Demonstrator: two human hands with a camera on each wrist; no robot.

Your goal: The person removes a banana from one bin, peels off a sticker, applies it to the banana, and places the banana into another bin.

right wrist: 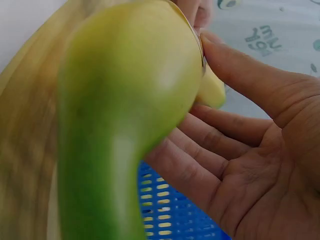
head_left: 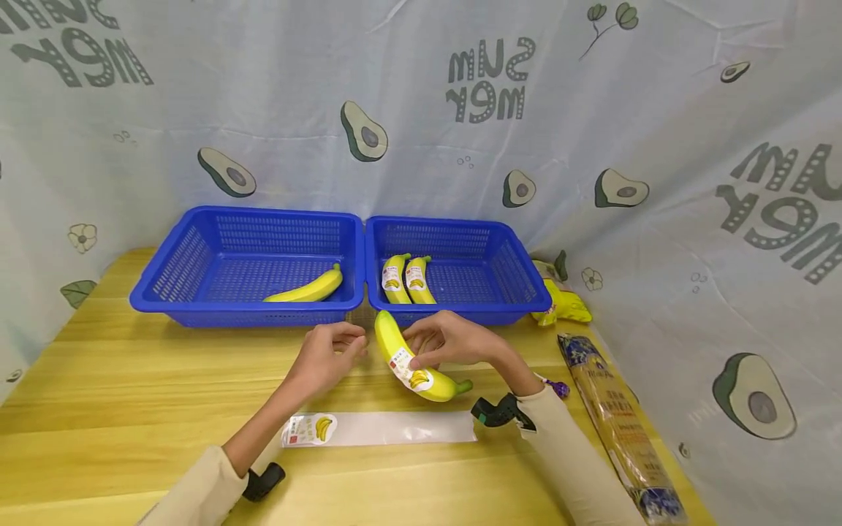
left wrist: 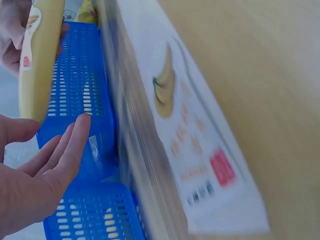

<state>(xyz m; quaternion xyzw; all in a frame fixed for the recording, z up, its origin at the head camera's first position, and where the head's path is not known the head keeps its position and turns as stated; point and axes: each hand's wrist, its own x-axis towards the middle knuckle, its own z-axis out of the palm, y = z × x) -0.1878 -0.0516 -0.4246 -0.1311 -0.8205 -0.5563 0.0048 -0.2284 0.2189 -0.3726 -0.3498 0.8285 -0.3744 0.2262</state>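
Note:
A yellow banana (head_left: 392,336) with a white printed sticker (head_left: 421,380) is held above the table by my right hand (head_left: 454,340). The right thumb presses on the sticker while the fingers stay behind the fruit; in the right wrist view the banana's green stem end (right wrist: 100,190) is close to the camera. My left hand (head_left: 329,358) hovers just left of the banana, fingers loosely bent and holding nothing. Below both hands lies a white backing strip (head_left: 408,429) with one banana sticker (head_left: 312,429) at its left end.
Two blue baskets stand side by side behind the hands. One plain banana (head_left: 309,290) lies in the left basket (head_left: 230,307); two stickered bananas (head_left: 397,294) lie in the right basket (head_left: 473,314). Rightward are a yellow packet (head_left: 567,305), a purple-wrapped sweet (head_left: 560,389) and a long clear-wrapped package (head_left: 612,409).

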